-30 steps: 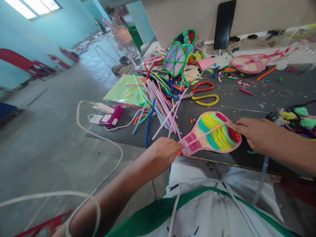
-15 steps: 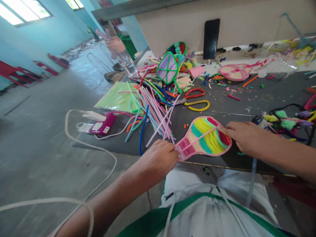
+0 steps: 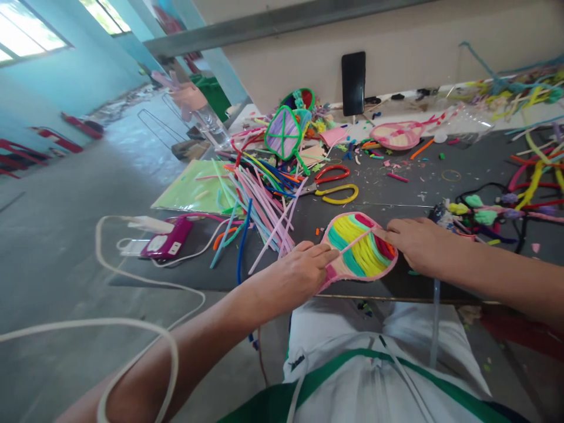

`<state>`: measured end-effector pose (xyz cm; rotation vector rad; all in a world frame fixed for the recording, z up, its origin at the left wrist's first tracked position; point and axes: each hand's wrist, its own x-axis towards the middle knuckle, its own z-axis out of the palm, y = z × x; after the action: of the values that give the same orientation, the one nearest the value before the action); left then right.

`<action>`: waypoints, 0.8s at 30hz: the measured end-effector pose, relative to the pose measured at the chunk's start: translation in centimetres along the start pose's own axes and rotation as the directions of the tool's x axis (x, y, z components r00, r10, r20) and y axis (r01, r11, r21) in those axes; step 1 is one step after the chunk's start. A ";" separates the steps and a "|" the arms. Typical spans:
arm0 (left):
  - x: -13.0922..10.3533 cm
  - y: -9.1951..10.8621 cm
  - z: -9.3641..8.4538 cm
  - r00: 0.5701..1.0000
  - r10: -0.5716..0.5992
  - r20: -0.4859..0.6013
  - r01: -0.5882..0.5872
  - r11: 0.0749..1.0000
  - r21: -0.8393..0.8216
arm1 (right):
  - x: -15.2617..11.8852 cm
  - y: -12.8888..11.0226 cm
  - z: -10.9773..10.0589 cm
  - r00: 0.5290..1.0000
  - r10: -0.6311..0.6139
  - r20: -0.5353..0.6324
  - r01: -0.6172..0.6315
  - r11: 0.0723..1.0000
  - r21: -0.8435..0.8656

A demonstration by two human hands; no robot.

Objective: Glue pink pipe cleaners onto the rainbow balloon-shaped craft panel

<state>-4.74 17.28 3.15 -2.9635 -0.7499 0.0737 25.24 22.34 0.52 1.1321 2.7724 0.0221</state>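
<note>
A balloon-shaped piece [image 3: 359, 249], striped in yellow, turquoise and red with a pink fuzzy border, lies at the table's front edge. Across its face runs a thin pink stem [image 3: 356, 242]. My left hand [image 3: 308, 267] covers the narrow end, its fingers pressed together on the stem's left part. At the wide end, the fingertips of my right hand [image 3: 408, 241] pinch the stem's other end near the red stripe. Behind the piece are scissors [image 3: 337, 185] with one red and one yellow handle, and a pile of pipe cleaners [image 3: 267, 205].
On the left are a purple power adapter [image 3: 170, 239] with a white cable and a green packet [image 3: 198, 188]. A black phone [image 3: 353, 83] leans at the back, near a purple-and-green fuzzy shape [image 3: 284, 132]. Fuzzy strands [image 3: 484, 214] lie at right.
The camera view has shifted, moving the table items left. My left hand has slid further over the narrow end, covering more of it and the stem. My right hand remains at the wide end.
</note>
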 end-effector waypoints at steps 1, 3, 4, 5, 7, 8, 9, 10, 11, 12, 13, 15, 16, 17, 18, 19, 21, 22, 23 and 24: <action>0.0 0.0 0.0 1.000 0.004 0.006 -0.004 1.000 0.003 | 0.0 0.0 0.0 1.000 0.002 0.001 -0.002 1.000 0.002; 0.0 0.0 -0.1 1.000 0.011 0.023 -0.011 1.000 0.007 | 0.0 0.0 0.0 1.000 0.010 0.004 -0.010 1.000 0.003; 0.1 0.0 -0.2 0.999 0.013 0.032 -0.013 1.000 0.010 | 0.0 -0.1 -0.1 1.000 0.015 0.006 -0.015 1.000 0.004; 0.1 0.0 -0.3 0.999 0.014 0.039 -0.015 1.000 0.014 | 0.0 -0.1 -0.1 1.000 0.020 0.007 -0.020 1.000 0.005; 0.2 0.1 -0.5 0.999 0.017 0.042 -0.018 1.000 0.022 | 0.0 -0.1 -0.3 1.000 0.021 0.010 -0.021 1.000 0.011; 0.2 0.2 -0.6 0.999 0.015 0.042 -0.016 1.000 0.027 | 0.0 -0.2 -0.4 1.000 0.018 0.015 -0.019 1.000 0.013; 0.3 0.2 -0.7 0.999 0.016 0.044 -0.018 0.999 0.031 | 0.0 -0.2 -0.5 1.000 0.016 0.019 -0.017 1.000 0.013; 0.4 0.3 -0.8 0.999 0.020 0.051 -0.021 0.999 0.037 | 0.0 -0.3 -0.7 1.000 0.015 0.025 -0.015 1.000 0.009; 0.4 0.3 -0.9 0.998 0.024 0.059 -0.027 0.999 0.044 | 0.0 -0.3 -0.8 0.999 0.014 0.031 -0.014 1.000 0.004; 0.5 0.4 -0.9 0.997 0.027 0.068 -0.031 0.998 0.050 | 0.0 -0.4 -0.8 0.999 0.016 0.035 -0.016 1.000 -0.001; 0.6 0.4 -1.0 0.997 0.030 0.074 -0.034 0.998 0.056 | 0.0 -0.4 -0.9 0.999 0.020 0.037 -0.019 1.000 -0.005; 0.7 0.5 -1.1 0.996 0.028 0.088 -0.034 0.997 0.068 | 0.0 -0.5 -0.9 0.999 0.022 0.034 -0.022 1.000 -0.003; 0.7 0.5 -1.2 0.995 0.025 0.097 -0.032 0.997 0.076 | 0.0 -0.5 -0.9 0.999 0.023 0.032 -0.023 1.000 0.001; 0.7 0.5 -1.2 0.994 0.023 0.105 -0.032 0.996 0.084 | 0.0 -0.6 -0.9 0.999 0.024 0.029 -0.025 1.000 0.006; 0.7 0.5 -1.3 0.994 0.022 0.110 -0.032 0.995 0.090 | 0.0 -0.6 -0.9 0.999 0.025 0.027 -0.025 1.000 0.009; 0.8 0.5 -1.3 0.994 0.023 0.110 -0.034 0.995 0.093 | 0.0 -0.6 -1.0 0.999 0.024 0.027 -0.024 1.000 0.010; 0.8 0.5 -1.3 0.994 0.029 0.103 -0.038 0.995 0.088 | 0.0 -0.6 -1.1 0.999 0.024 0.030 -0.024 1.000 0.007; 0.8 0.4 -1.2 0.995 0.033 0.096 -0.041 0.996 0.081 | 0.0 -0.7 -1.2 0.999 0.023 0.033 -0.023 1.000 0.006; 0.8 0.4 -1.1 0.995 0.038 0.089 -0.045 0.996 0.074 | 0.0 -0.7 -1.2 0.999 0.023 0.034 -0.024 1.000 0.005; 0.8 0.3 -1.0 0.996 0.044 0.082 -0.050 0.997 0.067 | 0.0 -0.7 -1.3 0.999 0.024 0.037 -0.024 1.000 0.005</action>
<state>-3.82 17.32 4.11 -2.9279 -0.6723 0.2183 24.59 21.89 1.76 1.1554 2.7280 -0.0044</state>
